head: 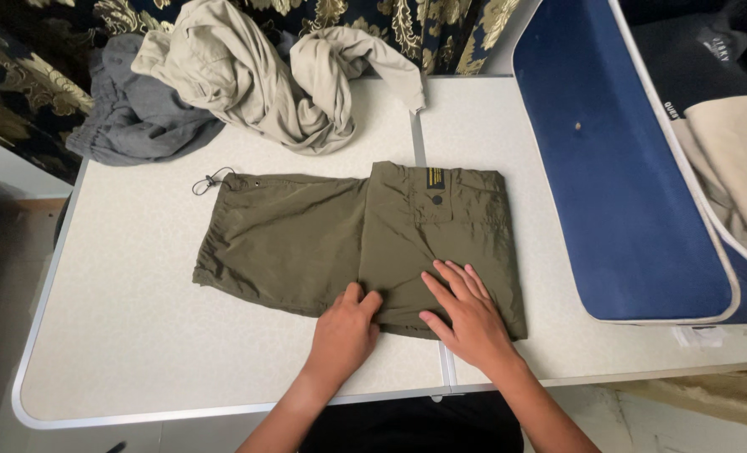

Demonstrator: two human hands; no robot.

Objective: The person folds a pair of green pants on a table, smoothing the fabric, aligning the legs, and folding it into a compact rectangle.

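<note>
Olive green trousers [306,239] lie partly folded on a white folding table [130,327], with a doubled layer on the right showing a pocket and a small yellow-and-black label. My left hand [347,329] pinches the near edge of the folded layer between thumb and fingers. My right hand [466,312] rests flat on the fabric just to the right, fingers spread. A black drawstring cord [210,180] sticks out at the trousers' far left corner.
A crumpled beige garment [256,71] and a grey garment [134,109] sit at the table's far left. A blue fabric bin with white trim [625,184] stands at the right, holding dark and cream clothes. A dark gold-patterned curtain hangs behind.
</note>
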